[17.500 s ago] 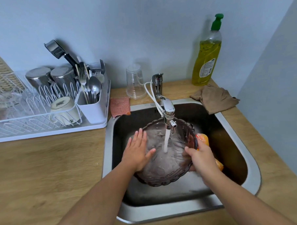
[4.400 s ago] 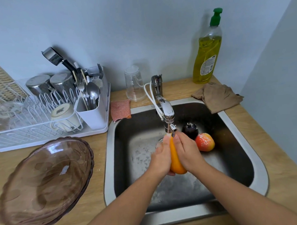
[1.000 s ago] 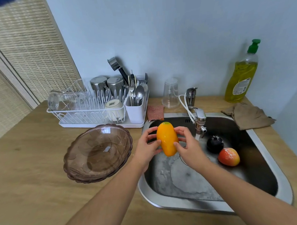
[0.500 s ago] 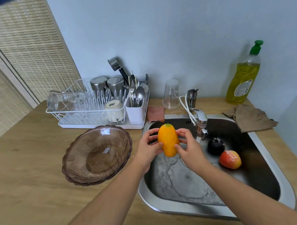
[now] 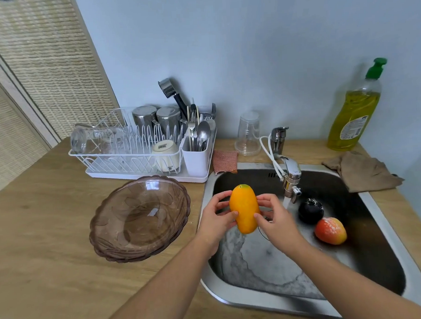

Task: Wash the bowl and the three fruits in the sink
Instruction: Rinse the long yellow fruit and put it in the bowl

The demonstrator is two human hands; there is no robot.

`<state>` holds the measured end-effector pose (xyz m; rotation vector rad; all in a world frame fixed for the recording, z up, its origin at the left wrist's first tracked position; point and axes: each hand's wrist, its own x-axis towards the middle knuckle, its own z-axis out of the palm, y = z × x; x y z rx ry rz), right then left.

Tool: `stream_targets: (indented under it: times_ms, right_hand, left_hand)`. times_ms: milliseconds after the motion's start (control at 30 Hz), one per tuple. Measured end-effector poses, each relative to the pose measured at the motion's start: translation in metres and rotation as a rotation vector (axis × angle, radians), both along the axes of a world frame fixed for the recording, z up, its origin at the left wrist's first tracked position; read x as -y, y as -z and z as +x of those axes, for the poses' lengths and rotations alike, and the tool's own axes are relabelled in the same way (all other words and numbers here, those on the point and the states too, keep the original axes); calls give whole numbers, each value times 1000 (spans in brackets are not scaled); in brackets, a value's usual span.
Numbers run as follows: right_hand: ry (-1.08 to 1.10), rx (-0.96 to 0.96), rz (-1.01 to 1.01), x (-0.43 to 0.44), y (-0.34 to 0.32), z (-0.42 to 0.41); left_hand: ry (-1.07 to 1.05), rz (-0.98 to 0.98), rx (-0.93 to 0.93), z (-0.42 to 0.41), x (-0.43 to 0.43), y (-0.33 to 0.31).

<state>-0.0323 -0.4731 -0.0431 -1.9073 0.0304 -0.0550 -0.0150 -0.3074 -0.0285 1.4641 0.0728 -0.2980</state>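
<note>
Two hands: the left hand (image 5: 216, 221) and right hand (image 5: 277, 220) hold one orange fruit (image 5: 244, 208) between them, fingers (image 5: 220, 197) curled onto its sides and thumbs pressed on its near face.
Orange fruit: upright, stalk end up, raised over the left part of the sink (image 5: 235, 300) and just left of the water stream (image 5: 285, 200).
Bowl: brown glass bowl (image 5: 139, 218), mouth up, on the bench (image 5: 51, 238) just left of the sink.
Sink floor: wet. A red fruit (image 5: 330, 230) and a dark fruit (image 5: 311, 211) lie close together right of the stream, the dark one farther back.
Tap: the tap (image 5: 291, 175) is running.
Back left: a white dish rack (image 5: 132, 158) with cups and cutlery, and a pink scouring pad (image 5: 225, 161) at the sink's corner.
Back wall: an upturned clear cup (image 5: 248, 133) and a soap bottle (image 5: 354, 112), with a brown rag (image 5: 362, 172) in front of the bottle.
</note>
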Motion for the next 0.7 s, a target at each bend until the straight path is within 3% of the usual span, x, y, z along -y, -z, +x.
stream_targets:
  times_ms: [233, 400, 600, 700]
  right_hand:
    - [-21, 21, 158, -16, -29, 21]
    - [-142, 24, 137, -72, -65, 48]
    - [-340, -115, 144, -176, -69, 63]
    - [-377, -162, 104, -219, -52, 66]
  left_hand:
    - [-52, 100, 126, 15, -18, -36]
    - [-132, 246, 170, 21, -80, -68]
    - [-316, 326, 54, 11, -176, -68]
    - [-377, 456, 23, 3, -213, -56]
